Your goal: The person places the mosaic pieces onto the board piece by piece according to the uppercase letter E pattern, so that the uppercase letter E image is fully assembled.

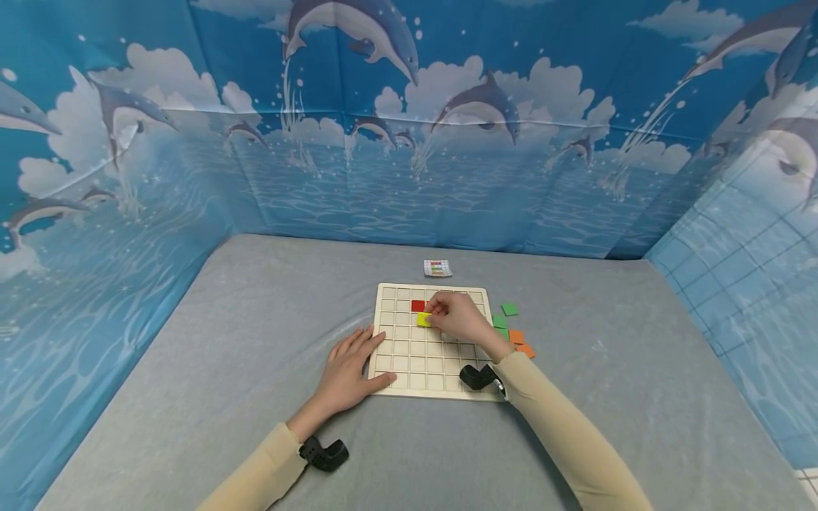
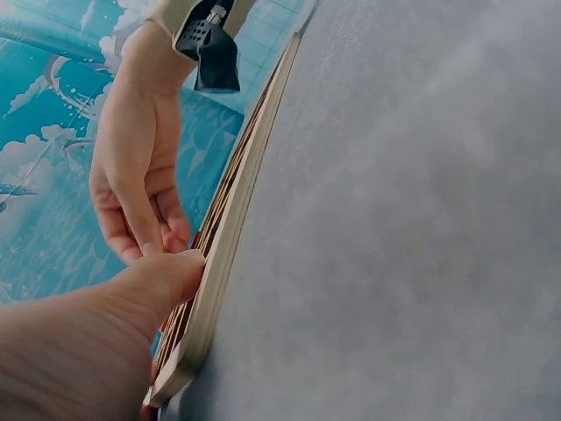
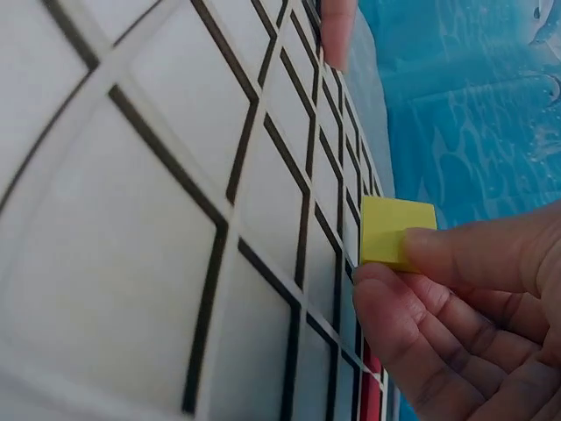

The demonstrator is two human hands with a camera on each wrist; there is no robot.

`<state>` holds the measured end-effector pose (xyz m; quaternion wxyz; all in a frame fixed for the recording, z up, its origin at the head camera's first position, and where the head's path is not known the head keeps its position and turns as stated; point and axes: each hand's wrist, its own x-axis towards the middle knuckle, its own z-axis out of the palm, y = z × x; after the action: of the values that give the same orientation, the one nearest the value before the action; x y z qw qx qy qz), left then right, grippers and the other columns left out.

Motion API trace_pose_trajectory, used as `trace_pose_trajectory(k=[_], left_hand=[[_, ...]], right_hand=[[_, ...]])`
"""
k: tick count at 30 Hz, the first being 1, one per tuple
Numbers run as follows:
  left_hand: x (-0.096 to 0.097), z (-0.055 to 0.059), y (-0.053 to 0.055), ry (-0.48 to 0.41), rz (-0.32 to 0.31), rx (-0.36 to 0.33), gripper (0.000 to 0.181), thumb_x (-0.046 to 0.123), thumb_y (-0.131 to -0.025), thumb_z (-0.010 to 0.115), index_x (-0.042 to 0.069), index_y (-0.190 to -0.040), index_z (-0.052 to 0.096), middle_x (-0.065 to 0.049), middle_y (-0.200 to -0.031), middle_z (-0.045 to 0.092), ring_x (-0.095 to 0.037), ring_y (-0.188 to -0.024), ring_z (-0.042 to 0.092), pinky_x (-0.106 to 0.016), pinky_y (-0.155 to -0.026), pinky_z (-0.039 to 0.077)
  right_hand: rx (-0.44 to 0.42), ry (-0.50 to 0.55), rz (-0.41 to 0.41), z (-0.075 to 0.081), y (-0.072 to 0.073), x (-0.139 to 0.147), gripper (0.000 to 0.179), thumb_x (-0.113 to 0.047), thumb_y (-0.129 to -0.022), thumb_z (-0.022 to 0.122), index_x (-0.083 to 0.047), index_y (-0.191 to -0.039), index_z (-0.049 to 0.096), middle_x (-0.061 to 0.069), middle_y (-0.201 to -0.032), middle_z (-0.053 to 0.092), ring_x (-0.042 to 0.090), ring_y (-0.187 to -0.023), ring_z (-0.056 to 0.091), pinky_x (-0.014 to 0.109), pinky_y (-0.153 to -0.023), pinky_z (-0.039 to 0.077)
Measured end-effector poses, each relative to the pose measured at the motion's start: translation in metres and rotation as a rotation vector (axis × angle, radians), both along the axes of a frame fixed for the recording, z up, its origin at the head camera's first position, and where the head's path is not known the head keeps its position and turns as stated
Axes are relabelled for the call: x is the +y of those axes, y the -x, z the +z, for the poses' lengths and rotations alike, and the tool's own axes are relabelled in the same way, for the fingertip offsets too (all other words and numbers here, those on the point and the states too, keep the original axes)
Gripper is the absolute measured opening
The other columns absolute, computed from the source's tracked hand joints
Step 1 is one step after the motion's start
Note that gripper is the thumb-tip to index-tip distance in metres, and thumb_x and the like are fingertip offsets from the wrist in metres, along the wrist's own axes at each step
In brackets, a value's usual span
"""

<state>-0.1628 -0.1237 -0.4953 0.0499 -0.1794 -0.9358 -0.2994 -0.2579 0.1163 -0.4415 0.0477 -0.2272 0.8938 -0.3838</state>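
Observation:
A pale wooden grid board [image 1: 409,365] lies on the grey cloth. My right hand [image 1: 459,317] is over its upper middle, pinching a yellow square tile [image 3: 386,230] between thumb and fingers. In the right wrist view the tile is tilted up against the grid. Just beyond it in the head view, a red tile [image 1: 418,306] sits in a cell; part of that row is hidden by the hand. My left hand [image 1: 348,369] rests at the board's left side with fingers spread, and its thumb [image 2: 180,274] lies on the board's edge.
Right of the board lie several loose tiles, green [image 1: 509,309] and orange [image 1: 525,350], partly hidden by the right wrist. A small printed card [image 1: 437,268] with a coloured grid is beyond the board. Behind the cloth-covered table [image 1: 287,284] hangs a dolphin-print curtain [image 1: 383,184].

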Motion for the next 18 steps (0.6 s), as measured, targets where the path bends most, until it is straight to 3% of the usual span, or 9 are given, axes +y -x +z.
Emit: trace_pose_trajectory(k=[7, 18], left_hand=[[0.000, -0.001, 0.000, 0.002, 0.004, -0.005, 0.075, 0.050, -0.083, 0.067, 0.015, -0.144, 0.043, -0.010, -0.151, 0.030, -0.029, -0.139, 0.021, -0.054, -0.105, 0.016], [0.001, -0.001, 0.000, 0.007, 0.007, 0.004, 0.075, 0.049, -0.082, 0.068, 0.014, -0.144, 0.044, -0.010, -0.151, 0.031, -0.030, -0.139, 0.022, -0.053, -0.105, 0.015]], right_hand=[[0.009, -0.018, -0.009, -0.005, 0.005, -0.012, 0.005, -0.006, -0.084, 0.071, -0.006, -0.086, 0.066, 0.000, -0.077, 0.060, 0.015, -0.071, 0.055, 0.031, -0.067, 0.047], [-0.001, -0.108, -0.070, -0.001, 0.004, -0.014, 0.003, -0.013, -0.085, 0.072, -0.012, -0.085, 0.068, -0.004, -0.076, 0.061, 0.012, -0.068, 0.055, 0.032, -0.065, 0.045]])
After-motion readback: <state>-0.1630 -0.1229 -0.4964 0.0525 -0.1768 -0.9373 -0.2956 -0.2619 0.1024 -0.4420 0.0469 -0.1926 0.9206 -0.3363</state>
